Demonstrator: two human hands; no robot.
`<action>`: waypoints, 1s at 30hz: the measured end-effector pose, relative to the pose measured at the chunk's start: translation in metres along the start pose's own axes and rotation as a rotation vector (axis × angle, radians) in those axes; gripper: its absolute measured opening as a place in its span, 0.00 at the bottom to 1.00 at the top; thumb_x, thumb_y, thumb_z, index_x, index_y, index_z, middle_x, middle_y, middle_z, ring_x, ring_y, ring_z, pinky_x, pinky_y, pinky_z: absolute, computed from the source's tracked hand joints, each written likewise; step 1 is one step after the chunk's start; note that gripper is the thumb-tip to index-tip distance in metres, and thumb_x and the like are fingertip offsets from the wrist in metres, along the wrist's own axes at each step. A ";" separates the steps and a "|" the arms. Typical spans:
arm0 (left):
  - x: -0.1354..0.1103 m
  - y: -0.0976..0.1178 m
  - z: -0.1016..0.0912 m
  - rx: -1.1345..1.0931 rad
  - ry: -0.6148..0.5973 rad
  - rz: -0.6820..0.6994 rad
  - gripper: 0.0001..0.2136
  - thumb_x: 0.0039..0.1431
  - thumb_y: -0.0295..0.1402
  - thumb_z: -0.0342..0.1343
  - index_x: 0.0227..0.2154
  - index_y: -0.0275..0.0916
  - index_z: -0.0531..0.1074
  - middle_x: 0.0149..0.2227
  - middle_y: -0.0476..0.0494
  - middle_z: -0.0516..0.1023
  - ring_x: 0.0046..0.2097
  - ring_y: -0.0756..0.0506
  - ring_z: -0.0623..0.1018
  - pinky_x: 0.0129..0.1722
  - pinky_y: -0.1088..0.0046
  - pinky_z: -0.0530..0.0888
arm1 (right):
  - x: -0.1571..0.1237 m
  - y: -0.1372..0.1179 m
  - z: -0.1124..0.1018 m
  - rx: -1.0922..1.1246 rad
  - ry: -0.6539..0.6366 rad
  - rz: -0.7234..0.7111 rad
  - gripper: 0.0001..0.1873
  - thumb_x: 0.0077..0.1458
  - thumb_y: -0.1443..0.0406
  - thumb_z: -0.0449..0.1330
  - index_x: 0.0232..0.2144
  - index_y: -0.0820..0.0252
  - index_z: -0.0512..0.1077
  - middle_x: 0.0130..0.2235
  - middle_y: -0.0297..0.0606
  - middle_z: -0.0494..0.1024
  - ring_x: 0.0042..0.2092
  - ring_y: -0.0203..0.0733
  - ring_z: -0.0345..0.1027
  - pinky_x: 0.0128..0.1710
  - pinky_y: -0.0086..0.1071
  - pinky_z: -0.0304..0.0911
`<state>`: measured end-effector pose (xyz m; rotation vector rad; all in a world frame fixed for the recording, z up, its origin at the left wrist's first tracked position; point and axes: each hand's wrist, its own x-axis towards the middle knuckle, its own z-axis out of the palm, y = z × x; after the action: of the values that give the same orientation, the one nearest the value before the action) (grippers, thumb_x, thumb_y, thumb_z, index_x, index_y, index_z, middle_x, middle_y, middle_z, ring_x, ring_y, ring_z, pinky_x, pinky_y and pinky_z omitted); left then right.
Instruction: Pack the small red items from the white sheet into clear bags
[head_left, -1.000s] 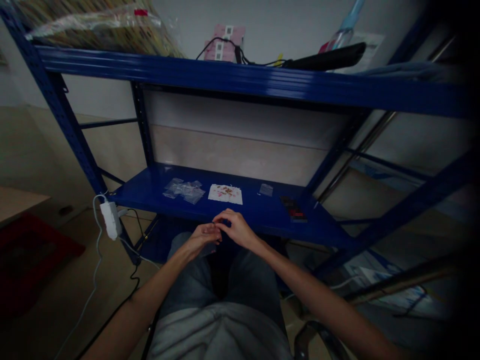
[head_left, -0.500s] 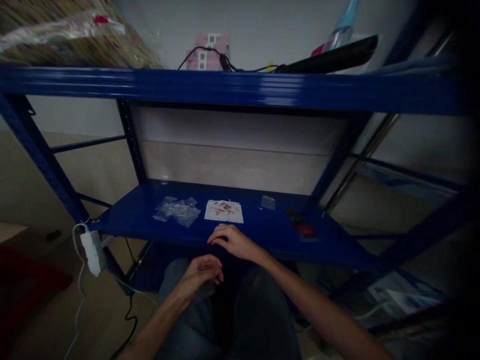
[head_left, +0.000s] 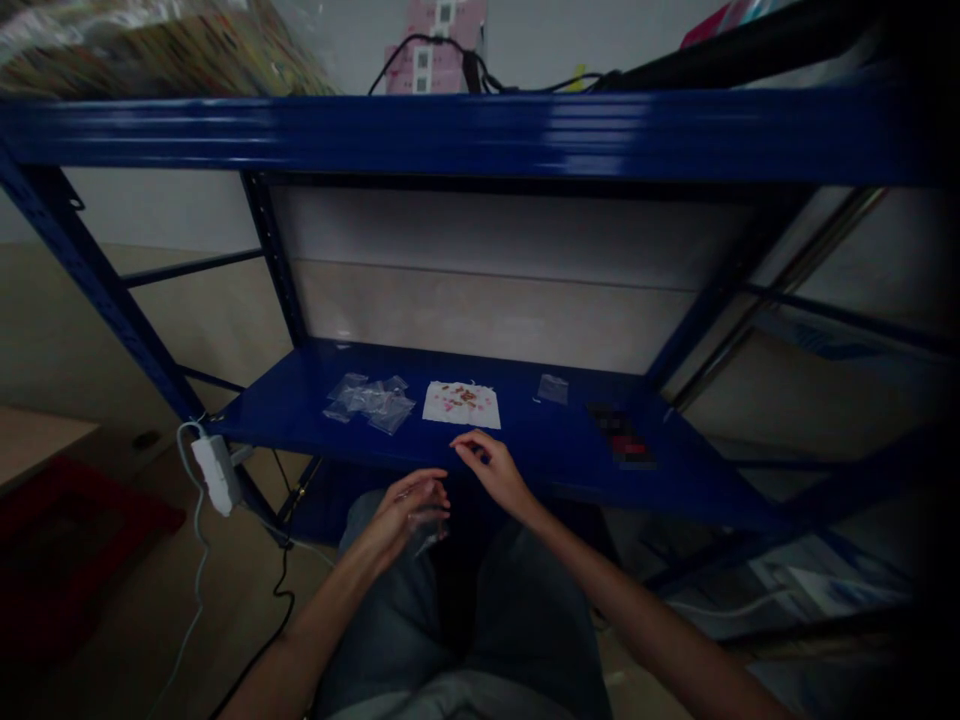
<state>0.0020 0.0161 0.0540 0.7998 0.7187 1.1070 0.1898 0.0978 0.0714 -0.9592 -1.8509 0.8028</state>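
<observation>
From here, my left hand pinches a small clear plastic bag over my lap, as before. My right hand has drawn back off the blue steel shelf, fingers pressed together on nothing I can see, just below the spotted paper sheet.

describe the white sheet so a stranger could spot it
On the lower shelf of the blue metal rack, just ahead of the right hand, lies a white paper sheet. It sits between clear plastic bags and one small clear bag, speckled with reddish-brown bits.
</observation>
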 end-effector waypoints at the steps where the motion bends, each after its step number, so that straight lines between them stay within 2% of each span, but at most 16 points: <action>1: -0.001 -0.001 0.001 -0.015 -0.024 -0.002 0.20 0.53 0.40 0.63 0.48 0.39 0.72 0.37 0.41 0.76 0.37 0.43 0.79 0.36 0.66 0.76 | -0.014 -0.009 0.004 0.007 -0.030 -0.005 0.12 0.59 0.58 0.56 0.37 0.57 0.75 0.38 0.38 0.76 0.38 0.40 0.68 0.33 0.30 0.59; 5: -0.014 -0.013 0.007 -0.037 -0.138 -0.014 0.27 0.48 0.36 0.68 0.52 0.41 0.67 0.33 0.46 0.76 0.36 0.45 0.79 0.42 0.63 0.76 | -0.061 -0.033 0.013 0.042 -0.048 0.031 0.11 0.58 0.57 0.58 0.35 0.57 0.76 0.37 0.38 0.74 0.37 0.39 0.67 0.33 0.31 0.58; 10: -0.036 -0.030 0.017 -0.022 -0.271 -0.079 0.31 0.45 0.31 0.69 0.52 0.42 0.63 0.38 0.45 0.78 0.36 0.45 0.80 0.45 0.62 0.74 | -0.107 -0.041 0.017 0.046 -0.025 0.093 0.10 0.55 0.57 0.61 0.30 0.58 0.75 0.34 0.37 0.73 0.38 0.41 0.67 0.33 0.31 0.58; 13: -0.042 -0.035 0.019 0.010 -0.319 -0.112 0.29 0.46 0.30 0.69 0.51 0.41 0.64 0.41 0.40 0.79 0.40 0.43 0.81 0.44 0.63 0.74 | -0.121 -0.039 0.016 0.065 0.035 0.140 0.11 0.56 0.56 0.59 0.30 0.57 0.73 0.33 0.36 0.73 0.36 0.40 0.67 0.32 0.30 0.58; 15: -0.041 -0.036 0.019 0.067 -0.333 -0.139 0.26 0.48 0.34 0.68 0.50 0.38 0.67 0.44 0.34 0.79 0.44 0.39 0.80 0.44 0.62 0.74 | -0.124 -0.034 0.013 0.101 0.086 0.163 0.12 0.57 0.55 0.57 0.30 0.56 0.71 0.31 0.34 0.73 0.34 0.40 0.66 0.33 0.31 0.60; 19: -0.031 -0.037 0.019 0.172 -0.299 -0.142 0.22 0.53 0.43 0.63 0.45 0.32 0.72 0.45 0.27 0.78 0.45 0.36 0.80 0.42 0.62 0.75 | -0.120 -0.021 0.007 0.204 0.154 0.211 0.14 0.56 0.53 0.57 0.27 0.57 0.68 0.27 0.34 0.71 0.31 0.40 0.66 0.32 0.32 0.61; 25: -0.020 -0.039 0.019 0.290 -0.143 0.043 0.23 0.53 0.49 0.60 0.40 0.32 0.75 0.39 0.31 0.81 0.37 0.39 0.81 0.34 0.65 0.77 | -0.121 -0.011 0.005 0.235 0.157 0.256 0.13 0.54 0.54 0.59 0.27 0.57 0.69 0.25 0.33 0.70 0.28 0.39 0.64 0.30 0.31 0.60; 28: -0.024 -0.040 0.019 0.314 -0.108 0.081 0.21 0.53 0.49 0.59 0.37 0.32 0.76 0.37 0.33 0.81 0.34 0.40 0.82 0.32 0.68 0.76 | -0.125 -0.015 0.006 0.211 0.168 0.246 0.13 0.54 0.55 0.60 0.28 0.58 0.71 0.28 0.34 0.72 0.31 0.39 0.65 0.32 0.31 0.60; 30: -0.028 -0.040 0.019 0.320 -0.097 0.102 0.21 0.54 0.49 0.59 0.36 0.32 0.76 0.35 0.34 0.81 0.34 0.41 0.81 0.32 0.68 0.76 | -0.127 -0.018 0.006 0.238 0.128 0.258 0.13 0.54 0.54 0.60 0.30 0.58 0.73 0.31 0.36 0.74 0.34 0.41 0.67 0.34 0.31 0.60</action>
<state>0.0293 -0.0235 0.0334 1.1655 0.7908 1.0497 0.2193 -0.0206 0.0322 -1.0804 -1.5018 1.0652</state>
